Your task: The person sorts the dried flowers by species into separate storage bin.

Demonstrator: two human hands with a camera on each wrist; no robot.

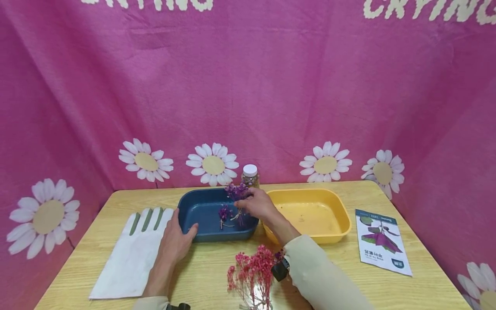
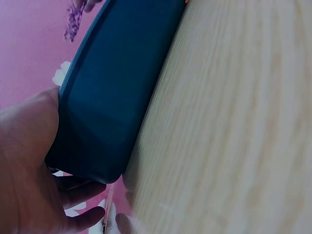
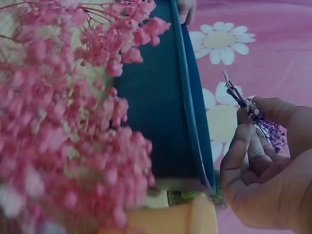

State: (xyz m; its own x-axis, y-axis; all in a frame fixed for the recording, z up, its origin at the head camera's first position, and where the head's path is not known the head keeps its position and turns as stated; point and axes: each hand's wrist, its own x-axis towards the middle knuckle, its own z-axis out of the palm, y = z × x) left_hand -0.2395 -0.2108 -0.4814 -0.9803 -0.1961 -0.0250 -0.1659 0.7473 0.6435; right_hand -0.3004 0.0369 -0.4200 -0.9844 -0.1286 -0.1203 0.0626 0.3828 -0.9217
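Observation:
My left hand [image 1: 175, 241] grips the left end of a dark blue tray [image 2: 112, 92], thumb along its front side and fingers around the end. Over the right part of the tray, my right hand [image 1: 257, 204] pinches a small bunch of purple dried flowers [image 3: 265, 127] by its stems between thumb and fingers. In the head view the blossoms of this bunch point toward the back. Below, another purple sprig [image 1: 224, 213] with thin stems lies inside the tray.
Close to the right of the blue tray stands a yellow tray [image 1: 306, 217]. Pink dried flowers [image 1: 253, 269] are in front, near my right forearm. A white-capped jar [image 1: 250, 171] stands behind. White gloves [image 1: 129, 262] lie left, a seed packet [image 1: 381, 243] right.

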